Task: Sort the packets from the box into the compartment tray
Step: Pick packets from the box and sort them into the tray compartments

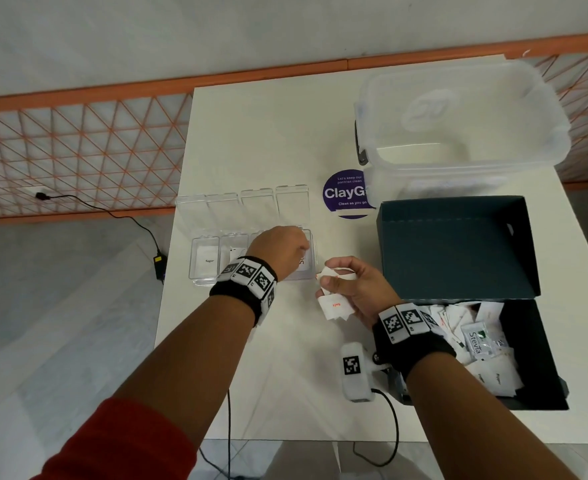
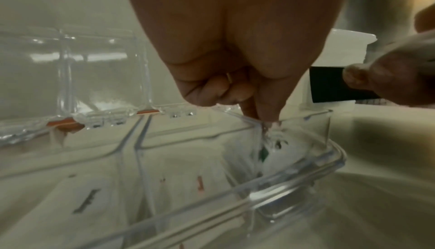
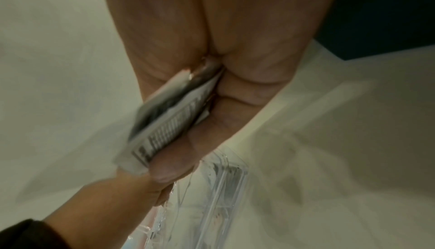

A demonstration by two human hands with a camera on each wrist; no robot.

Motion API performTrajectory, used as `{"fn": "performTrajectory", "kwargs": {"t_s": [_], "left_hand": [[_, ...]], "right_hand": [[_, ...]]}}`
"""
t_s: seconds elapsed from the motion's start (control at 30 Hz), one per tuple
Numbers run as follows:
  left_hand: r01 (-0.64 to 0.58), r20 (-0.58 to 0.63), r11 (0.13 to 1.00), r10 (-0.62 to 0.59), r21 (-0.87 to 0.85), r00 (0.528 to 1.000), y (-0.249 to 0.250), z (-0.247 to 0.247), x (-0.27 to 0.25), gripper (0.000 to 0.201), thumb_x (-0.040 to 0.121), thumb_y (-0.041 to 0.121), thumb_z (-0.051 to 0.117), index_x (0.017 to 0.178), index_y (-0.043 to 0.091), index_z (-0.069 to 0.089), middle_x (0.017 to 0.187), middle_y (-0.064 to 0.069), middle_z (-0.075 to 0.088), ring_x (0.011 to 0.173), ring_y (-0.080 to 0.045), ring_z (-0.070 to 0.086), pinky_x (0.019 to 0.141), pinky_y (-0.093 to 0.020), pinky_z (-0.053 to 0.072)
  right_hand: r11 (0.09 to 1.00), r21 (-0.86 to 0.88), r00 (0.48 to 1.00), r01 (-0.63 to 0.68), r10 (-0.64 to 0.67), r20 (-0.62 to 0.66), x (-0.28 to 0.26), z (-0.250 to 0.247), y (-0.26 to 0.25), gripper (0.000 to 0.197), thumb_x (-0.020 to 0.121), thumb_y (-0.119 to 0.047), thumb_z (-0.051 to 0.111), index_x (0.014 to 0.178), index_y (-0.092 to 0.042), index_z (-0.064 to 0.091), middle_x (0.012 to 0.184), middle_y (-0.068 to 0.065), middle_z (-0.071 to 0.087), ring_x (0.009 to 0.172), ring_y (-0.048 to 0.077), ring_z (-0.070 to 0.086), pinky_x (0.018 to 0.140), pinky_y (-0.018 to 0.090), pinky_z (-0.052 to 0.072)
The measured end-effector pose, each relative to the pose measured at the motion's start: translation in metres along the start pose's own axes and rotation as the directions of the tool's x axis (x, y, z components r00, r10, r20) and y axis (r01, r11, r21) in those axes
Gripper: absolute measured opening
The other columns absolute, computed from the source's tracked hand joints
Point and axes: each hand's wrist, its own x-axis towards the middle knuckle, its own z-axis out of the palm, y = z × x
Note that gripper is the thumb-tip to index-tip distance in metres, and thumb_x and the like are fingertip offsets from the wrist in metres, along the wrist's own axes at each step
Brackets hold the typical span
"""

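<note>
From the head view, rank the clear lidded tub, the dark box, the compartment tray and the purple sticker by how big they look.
1. Dark box, though being nearer the camera enlarges it.
2. Clear lidded tub; close to the box, so this order is unsure.
3. Compartment tray.
4. Purple sticker, partly hidden by the tub.

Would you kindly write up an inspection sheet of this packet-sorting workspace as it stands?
Surface: white table.
Job's things: clear compartment tray with lids open, some packets inside; dark box holds loose packets.
Clutter: clear plastic tub; purple sticker.
Grippers: left hand pinches a packet into the tray's rightmost compartment; right hand holds several packets.
Cables: black cable from wrist camera; charger lead on floor.
Surroundings: orange lattice railing.
</note>
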Motion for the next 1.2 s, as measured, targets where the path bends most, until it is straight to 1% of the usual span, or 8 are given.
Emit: {"fn": "performTrajectory", "kwargs": {"t_s": [0.13,0.27,0.4,0.57,0.63,0.8,0.93,1.2], "left_hand": [[0.035,-0.160,0.980,-0.067,-0.196,0.985,-0.004,-0.007,-0.007,0.022,0.093,0.012,0.052,0.105,0.014,0.071,0.114,0.001,0.065,0.105,-0.017,0.059,0.093,-0.032,0.045],[0.016,-0.276,0.937,-0.119,-0.348,0.954,-0.008,-0.017,-0.023,0.011,0.090,0.021,0.061,0.093,0.024,0.071,0.100,0.012,0.067,0.085,0.004,0.058,0.076,-0.013,0.041],[0.018,-0.187,0.871,-0.125,-0.491,0.974,-0.003,-0.023,-0.051,0.017,0.080,0.043,0.071,0.069,0.034,0.062,0.075,0.019,0.063,0.064,0.010,0.053,0.056,-0.007,0.035],[0.064,-0.036,0.871,-0.093,-0.487,0.995,0.012,-0.013,-0.072,0.044,0.058,0.058,0.080,0.082,0.032,0.053,0.084,0.012,0.060,0.061,0.005,0.051,0.056,-0.011,0.036],[0.085,-0.014,0.868,-0.105,-0.489,0.994,0.016,-0.006,-0.075,0.046,0.059,0.049,0.084,0.086,0.030,0.051,0.087,0.011,0.059,0.063,0.002,0.053,0.055,-0.010,0.037],[0.135,-0.021,0.713,-0.206,-0.687,0.978,0.008,0.001,-0.080,0.032,0.072,0.017,0.083,0.088,0.025,0.056,0.091,0.006,0.063,0.069,-0.002,0.058,0.064,-0.012,0.044],[0.172,-0.007,0.618,-0.276,-0.767,0.961,-0.003,-0.003,-0.081,0.032,0.072,0.011,0.081,0.089,0.024,0.057,0.095,0.004,0.068,0.070,-0.008,0.064,0.069,-0.025,0.050],[0.210,-0.081,0.561,-0.449,-0.800,0.890,-0.040,-0.025,-0.076,0.033,0.073,0.008,0.080,0.084,0.026,0.054,0.082,0.004,0.069,0.075,-0.011,0.066,0.066,-0.024,0.050]], "right_hand": [[1.000,-0.001,1.000,-0.013,0.013,0.011,0.003,0.001,0.001,0.023,0.078,0.009,0.073,0.088,-0.010,0.065,0.082,0.012,0.070,0.060,0.029,0.070,0.052,0.033,0.057],[1.000,-0.006,1.000,-0.020,0.020,0.007,0.005,0.005,0.001,0.021,0.080,0.009,0.071,0.088,-0.009,0.065,0.084,0.014,0.071,0.063,0.032,0.071,0.056,0.034,0.059],[1.000,0.001,1.000,-0.002,0.002,-0.007,0.007,0.016,0.002,0.021,0.084,0.010,0.067,0.095,-0.007,0.063,0.089,0.018,0.069,0.063,0.032,0.070,0.056,0.035,0.058],[0.986,-0.158,0.995,0.058,-0.071,-0.076,0.009,0.028,0.003,0.014,0.088,-0.001,0.068,0.102,-0.004,0.067,0.090,0.019,0.065,0.070,0.027,0.061,0.061,0.033,0.053],[0.981,-0.183,0.994,0.059,-0.075,-0.084,0.010,0.031,0.003,0.016,0.090,-0.003,0.066,0.105,-0.001,0.067,0.094,0.024,0.067,0.077,0.031,0.061,0.069,0.040,0.050],[0.993,-0.118,1.000,0.000,-0.002,-0.019,0.006,0.033,0.004,0.011,0.088,-0.008,0.069,0.097,-0.015,0.069,0.089,0.012,0.067,0.069,0.024,0.060,0.062,0.034,0.049],[0.997,-0.080,0.997,-0.018,0.024,0.076,0.002,0.030,0.006,0.035,0.082,0.008,0.069,0.106,-0.017,0.069,0.093,0.009,0.069,0.072,0.023,0.065,0.058,0.031,0.054],[0.998,-0.062,0.998,-0.003,0.007,0.065,-0.002,0.028,0.006,0.041,0.083,0.017,0.062,0.116,-0.007,0.064,0.104,0.018,0.071,0.093,0.036,0.072,0.065,0.037,0.059]]}}
